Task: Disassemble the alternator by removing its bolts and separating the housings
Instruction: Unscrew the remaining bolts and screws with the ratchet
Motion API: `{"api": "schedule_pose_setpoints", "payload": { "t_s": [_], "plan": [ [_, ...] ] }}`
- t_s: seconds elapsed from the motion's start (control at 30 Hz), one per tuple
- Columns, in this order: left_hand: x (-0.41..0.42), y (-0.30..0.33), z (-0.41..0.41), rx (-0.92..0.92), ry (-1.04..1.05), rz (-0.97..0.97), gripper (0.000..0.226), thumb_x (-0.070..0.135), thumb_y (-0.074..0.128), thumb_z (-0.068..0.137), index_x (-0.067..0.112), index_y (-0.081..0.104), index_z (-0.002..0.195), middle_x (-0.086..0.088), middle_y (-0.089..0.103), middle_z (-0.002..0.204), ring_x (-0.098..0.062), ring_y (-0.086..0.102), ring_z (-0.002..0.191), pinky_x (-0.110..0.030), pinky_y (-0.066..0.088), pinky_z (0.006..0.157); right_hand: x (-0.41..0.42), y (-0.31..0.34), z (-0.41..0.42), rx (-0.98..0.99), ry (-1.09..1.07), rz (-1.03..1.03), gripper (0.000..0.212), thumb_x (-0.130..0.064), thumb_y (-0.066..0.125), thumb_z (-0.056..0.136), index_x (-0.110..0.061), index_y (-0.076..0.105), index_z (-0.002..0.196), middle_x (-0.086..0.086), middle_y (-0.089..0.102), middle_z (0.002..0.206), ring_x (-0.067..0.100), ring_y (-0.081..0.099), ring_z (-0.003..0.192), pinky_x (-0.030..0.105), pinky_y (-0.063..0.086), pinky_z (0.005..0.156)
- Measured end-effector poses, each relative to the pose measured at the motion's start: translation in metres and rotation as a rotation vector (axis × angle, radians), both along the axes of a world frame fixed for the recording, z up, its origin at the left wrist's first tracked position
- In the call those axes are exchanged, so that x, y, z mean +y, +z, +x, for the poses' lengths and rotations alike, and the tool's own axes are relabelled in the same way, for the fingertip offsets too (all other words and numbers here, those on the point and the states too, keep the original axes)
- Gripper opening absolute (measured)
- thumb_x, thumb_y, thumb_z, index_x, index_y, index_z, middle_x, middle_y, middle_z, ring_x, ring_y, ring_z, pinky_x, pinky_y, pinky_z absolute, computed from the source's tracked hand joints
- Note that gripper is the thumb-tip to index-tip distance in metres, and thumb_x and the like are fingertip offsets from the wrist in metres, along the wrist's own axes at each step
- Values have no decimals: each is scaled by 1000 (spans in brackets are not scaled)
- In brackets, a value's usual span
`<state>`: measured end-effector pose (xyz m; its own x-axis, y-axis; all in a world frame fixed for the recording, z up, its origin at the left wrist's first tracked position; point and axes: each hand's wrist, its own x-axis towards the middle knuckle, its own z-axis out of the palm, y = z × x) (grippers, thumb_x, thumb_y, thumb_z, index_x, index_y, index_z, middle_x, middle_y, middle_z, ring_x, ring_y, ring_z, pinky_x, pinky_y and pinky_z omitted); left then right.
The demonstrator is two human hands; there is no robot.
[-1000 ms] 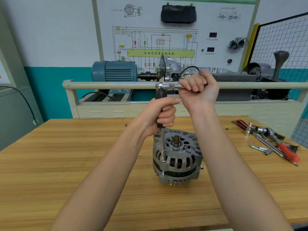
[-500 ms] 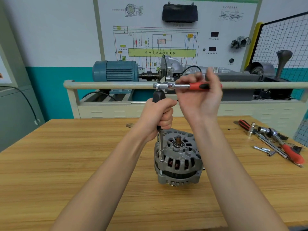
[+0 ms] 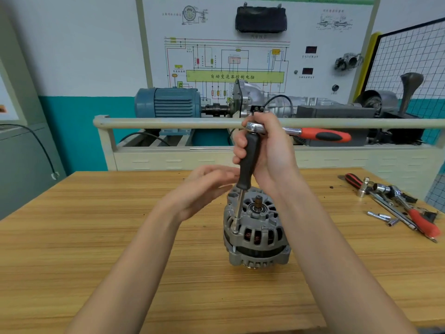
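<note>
The grey alternator stands upright on the wooden workbench, shaft end up. A long socket extension with a black grip stands on a bolt at the housing's left rim, and a ratchet with a red handle sits on its top, pointing right. My right hand grips the black extension grip just under the ratchet head. My left hand hovers left of the extension with fingers straight, blurred, holding nothing.
Loose sockets, extensions and red-handled tools lie at the bench's right edge. Behind the bench runs a beige rail in front of a blue motor, a gearbox and a wiring diagram board.
My left hand has let go of the black extension grip and moved left, open. My right hand has left the ratchet's red handle and now grips the extension below the ratchet head.
</note>
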<state>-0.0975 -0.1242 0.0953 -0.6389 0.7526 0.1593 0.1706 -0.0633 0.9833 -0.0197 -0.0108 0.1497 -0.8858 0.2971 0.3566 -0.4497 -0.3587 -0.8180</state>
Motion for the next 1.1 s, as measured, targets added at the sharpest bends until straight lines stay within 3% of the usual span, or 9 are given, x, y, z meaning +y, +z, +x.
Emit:
{"api": "schedule_pose_setpoints", "payload": {
  "t_s": [0.17,0.27,0.4,0.6,0.7,0.77,0.87,0.97,1.1],
  "plan": [
    [39,-45,0,-64,286,-239,58,45,63,88,14,45,134,-4,59,126,-15,57,109,-39,46,98,2,-4,-12,35,111,-20,38,-34,34,98,-14,47,69,-4,37,45,8,28,36,17,24,36],
    [55,-58,0,-142,316,-144,70,30,76,81,11,39,138,-12,58,127,-24,60,111,-45,47,99,10,-3,-17,27,221,-48,43,-35,30,98,-14,46,64,-6,33,42,7,26,33,14,23,33],
    [56,-55,-7,-142,272,-96,57,16,75,81,8,51,132,-18,63,122,-32,63,109,-49,48,99,13,-2,-27,-1,395,-63,50,-33,29,94,-14,49,53,-6,30,39,6,24,29,11,21,32],
    [51,-43,-4,-15,327,-87,29,10,65,90,0,58,116,-9,68,91,-8,68,79,-18,51,66,15,2,-39,-44,652,-72,43,-35,35,85,-13,49,50,-7,33,35,5,16,30,12,18,29],
    [38,-17,3,-19,448,225,14,-1,50,87,2,63,85,-4,65,79,-20,59,81,-27,45,73,13,0,-40,-22,581,-66,42,-36,37,85,-13,50,52,-6,34,38,6,27,29,15,25,30],
    [27,-2,11,-164,144,446,11,-1,46,67,5,52,75,-2,55,69,-16,54,70,-32,49,70,9,-1,-40,9,435,-29,41,-36,42,83,-12,51,51,-1,39,43,12,37,37,20,36,40],
    [20,8,25,-210,-144,346,30,2,48,62,3,46,92,-14,50,75,-24,59,60,-33,54,60,6,-2,-38,87,139,77,40,-25,43,92,-10,55,57,3,52,56,17,53,58,32,48,70],
    [31,10,31,-40,18,209,17,12,58,80,9,42,86,-10,39,65,-12,33,41,-21,26,40,9,-1,-33,5,-60,185,28,-24,51,96,-10,59,73,3,61,71,20,57,78,42,48,93],
    [44,3,31,77,187,228,34,20,54,96,18,37,66,8,33,46,-7,22,38,-19,19,36,19,-1,-19,127,-40,36,19,-27,61,87,-10,60,94,10,64,91,22,60,93,35,48,89]
  ]
}}
